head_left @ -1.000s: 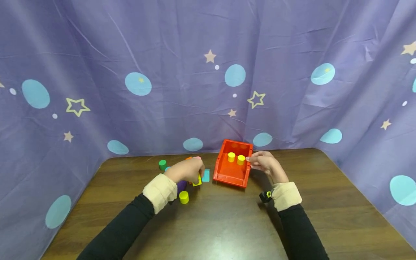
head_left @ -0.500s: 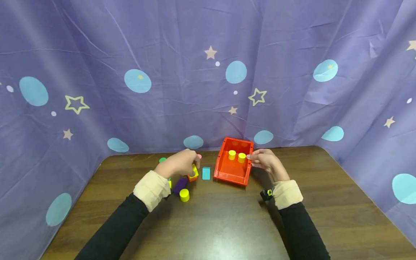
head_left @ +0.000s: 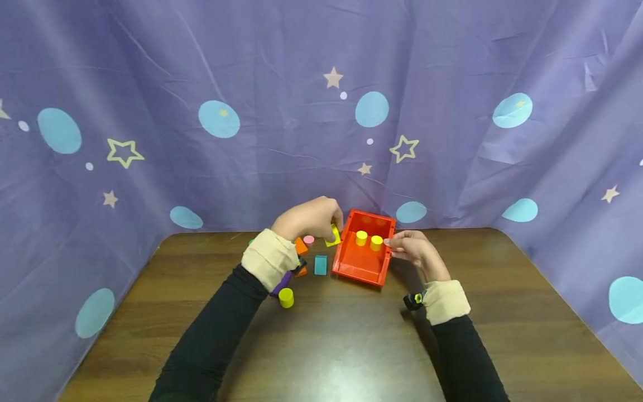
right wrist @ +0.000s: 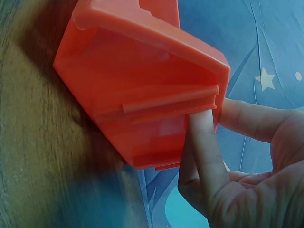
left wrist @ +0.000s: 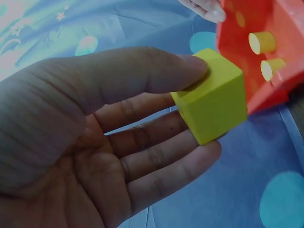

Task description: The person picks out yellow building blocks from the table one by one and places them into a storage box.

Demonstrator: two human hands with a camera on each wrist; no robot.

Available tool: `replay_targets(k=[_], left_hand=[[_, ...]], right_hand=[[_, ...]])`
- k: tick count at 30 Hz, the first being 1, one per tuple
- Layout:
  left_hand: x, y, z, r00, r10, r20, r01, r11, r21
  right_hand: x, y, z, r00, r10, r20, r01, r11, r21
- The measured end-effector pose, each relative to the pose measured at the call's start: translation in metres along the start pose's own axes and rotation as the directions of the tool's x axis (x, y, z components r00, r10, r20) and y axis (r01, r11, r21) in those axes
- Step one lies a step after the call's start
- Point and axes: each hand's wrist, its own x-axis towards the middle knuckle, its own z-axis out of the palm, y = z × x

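My left hand (head_left: 312, 219) pinches a yellow cube block (head_left: 332, 235) between thumb and fingers, held up just beside the left wall of a red plastic bin (head_left: 358, 272). In the left wrist view the thumb lies on top of the cube (left wrist: 219, 107) and the fingers are behind and under it. On the bin's right side, my right hand (head_left: 416, 251) grips the rim. The right wrist view shows fingers against the outer wall of the bin (right wrist: 156, 71). Two yellow cylinders (head_left: 361, 238) stand inside the bin.
Left of the bin lie a teal block (head_left: 320, 265), a pink piece (head_left: 308, 240), orange blocks (head_left: 300, 246), a purple block (head_left: 281, 284) and a yellow cylinder (head_left: 286, 298). The left forearm partly hides the pile. A purple curtain (head_left: 281, 167) hangs behind the wooden table (head_left: 321, 340).
My left hand has lifted the yellow cube off the orange block in the pile and carried it right and up, to the bin's side. The right hand keeps its grip on the bin.
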Motion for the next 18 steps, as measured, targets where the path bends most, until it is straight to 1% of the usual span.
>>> replay_targets(k=[4, 8, 13, 18], left_hand=[[0.015, 0.005, 0.0, 1.0, 0.01, 0.016, -0.01, 1.0, 0.023], [0.027, 0.006, 0.001, 1.0, -0.015, 0.026, 0.015, 1.0, 0.001], [0.035, 0.007, 0.001, 0.998, -0.052, 0.042, 0.053, 0.998, -0.037], [0.041, 0.011, 0.001, 0.998, -0.047, 0.042, 0.05, 0.997, -0.067]], right_hand=[[0.0, 0.002, 0.002, 1.0, 0.003, -0.007, -0.003, 1.0, -0.006], [0.0, 0.002, 0.003, 1.0, -0.014, -0.001, 0.014, 1.0, -0.01], [0.0, 0.002, 0.004, 1.0, -0.013, 0.006, 0.013, 1.0, -0.01], [0.0, 0.002, 0.002, 1.0, -0.01, 0.0, 0.01, 1.0, -0.005]])
